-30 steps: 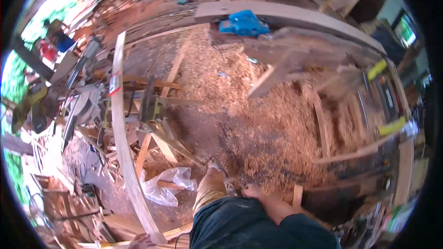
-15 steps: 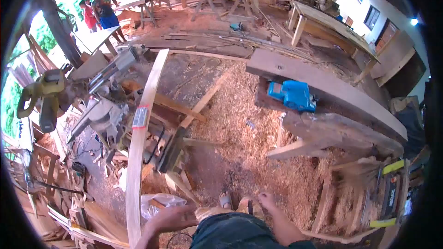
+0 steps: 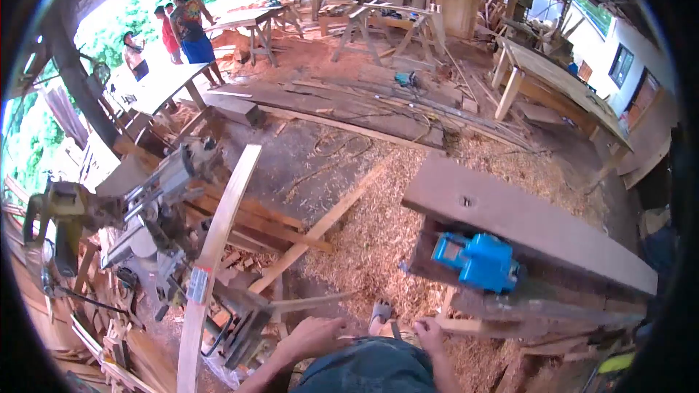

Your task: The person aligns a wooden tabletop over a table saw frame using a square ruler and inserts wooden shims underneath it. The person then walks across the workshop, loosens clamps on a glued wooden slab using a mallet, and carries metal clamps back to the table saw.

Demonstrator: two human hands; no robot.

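Observation:
My left hand (image 3: pixel 317 336) is at my waist, in front of the dark green shirt (image 3: pixel 364 367). Its fingers point inward, partly stretched out, with nothing clearly in them. On the other side of the shirt is my right hand (image 3: pixel 430 336), its fingers curled together; whatever they may hold is hidden. Left of my left hand a long pale plank (image 3: pixel 218 236) runs away from me, with a small grey-and-red object (image 3: pixel 196 284) on it. A blue electric planer (image 3: pixel 480 260) rests on timber to the right, apart from my right hand.
A miter saw (image 3: pixel 153 211) stands at left among wood offcuts. A thick brown beam (image 3: pixel 524 222) lies at right. Wood shavings (image 3: pixel 364 247) cover the floor, crossed by a narrow board (image 3: pixel 328 225). Several people (image 3: pixel 191 29) stand by work tables at the back left.
My view has tilted up and shifted, so the planer and beam sit lower in it. My left hand has come closer to my waist. The right hand stays near the shirt.

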